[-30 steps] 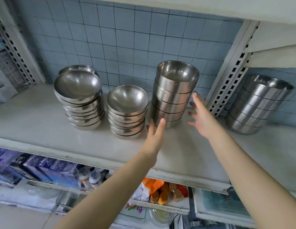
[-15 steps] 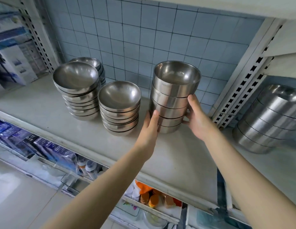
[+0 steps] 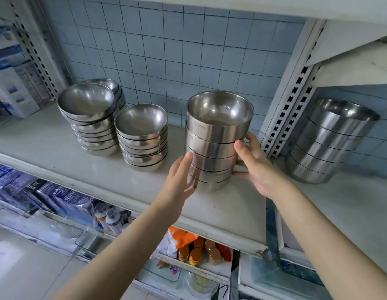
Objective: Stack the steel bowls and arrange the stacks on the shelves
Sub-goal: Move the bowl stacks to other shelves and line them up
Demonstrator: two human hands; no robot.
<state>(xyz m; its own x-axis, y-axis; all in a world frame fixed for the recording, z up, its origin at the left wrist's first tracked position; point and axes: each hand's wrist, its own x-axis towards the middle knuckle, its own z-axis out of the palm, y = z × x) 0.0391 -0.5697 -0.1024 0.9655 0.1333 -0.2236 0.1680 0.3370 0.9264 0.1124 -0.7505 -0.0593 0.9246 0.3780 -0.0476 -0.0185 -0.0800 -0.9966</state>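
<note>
A tall stack of straight-sided steel bowls [image 3: 212,146] stands on the white shelf [image 3: 84,178], near its right end. My left hand [image 3: 177,180] presses flat against the stack's lower left side. My right hand [image 3: 253,165] wraps its right side, thumb on the front. To the left stand a shorter stack of round bowls [image 3: 142,139] and a wider round-bowl stack [image 3: 90,118], with another stack [image 3: 112,87] behind it. A further straight-sided stack [image 3: 326,144] sits on the neighbouring shelf at right.
A perforated white upright [image 3: 289,100] divides the two shelf bays, close to my right hand. A blue tiled wall [image 3: 166,50] backs the shelf. Boxes [image 3: 10,83] stand at far left. Lower shelves hold blue packets [image 3: 36,195], small bottles [image 3: 108,217] and orange-capped jars [image 3: 196,252].
Both hands went from open and apart from the tall stack to closing on its sides. The stack now sits nearer the shelf's front edge.
</note>
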